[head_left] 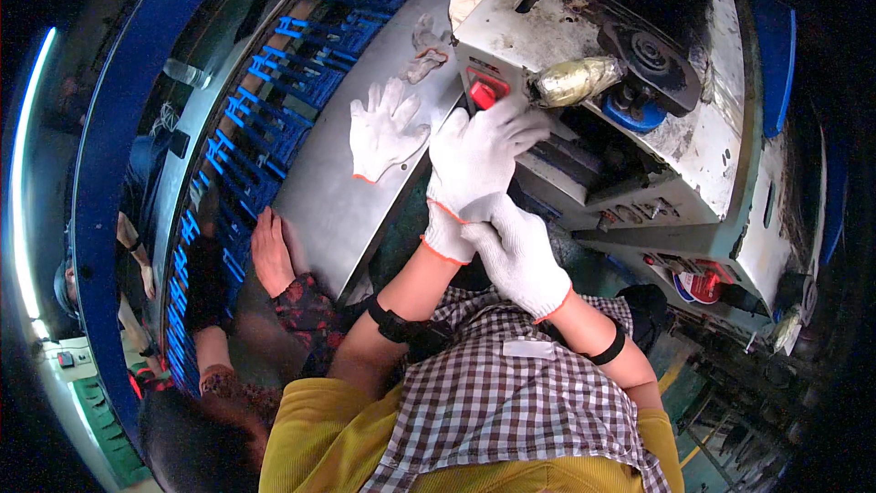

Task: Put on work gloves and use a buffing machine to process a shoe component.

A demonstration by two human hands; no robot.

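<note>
White knitted glove (pixel 474 160) of soft, ribbed-looking fabric, its cuff edged in orange, sits on the person's left hand (pixel 485 148), covering it down to the wrist; that hand's fingers are extended and partly spread, with nothing visible in their hold. Just behind it, the right hand (pixel 525 260), in a matching glove, is curled, thumb and fingers closed at the left glove's cuff. Nearer the body than both hands are a brown-and-white checked cloth apron (pixel 511 402) and, around the right forearm, a thin black band (pixel 609 345). Close to the left hand's left, a flat white spare glove (pixel 388 132) lies with fingers splayed on a smooth grey metal table (pixel 319 164). Just beyond the left hand is a chunky red knob (pixel 484 94) on a boxy, stained white metal machine (pixel 557 27); a shiny, yellowish wrapped bundle (pixel 577 82) is ahead to its right. Farther left of it, a co-worker's bare hand (pixel 271 251) rests on the table, and beyond stands a row of slender blue prongs (pixel 242 105).
</note>
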